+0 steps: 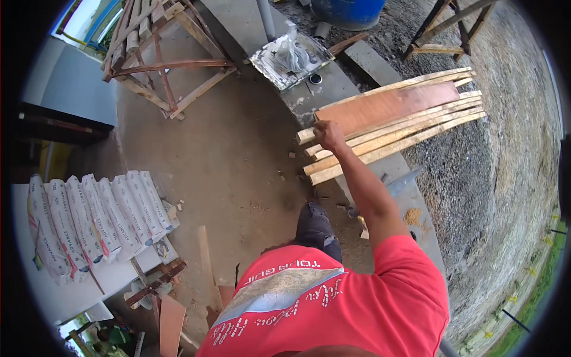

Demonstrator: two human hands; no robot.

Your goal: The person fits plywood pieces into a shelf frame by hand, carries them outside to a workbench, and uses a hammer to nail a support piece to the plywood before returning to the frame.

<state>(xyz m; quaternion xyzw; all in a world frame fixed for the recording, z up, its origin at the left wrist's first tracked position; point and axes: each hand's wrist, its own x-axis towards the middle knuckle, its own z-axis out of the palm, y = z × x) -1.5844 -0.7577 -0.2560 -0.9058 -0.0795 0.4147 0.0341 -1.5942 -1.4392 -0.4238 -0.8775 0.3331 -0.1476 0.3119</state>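
Observation:
My right arm reaches forward, and my right hand is closed at the near left end of a reddish-brown plywood strip. The fingers are curled around its edge, partly hidden by the hand itself. The strip lies flat on several pale wooden battens, which are laid side by side across a low concrete ledge and reach out over the gravel. My left hand is out of view.
A paint-spattered tray holding a clear plastic bag stands on the ledge. Wooden trestles stand at the far left. White sacks lie in a row at left. A blue drum stands on gravel at the back.

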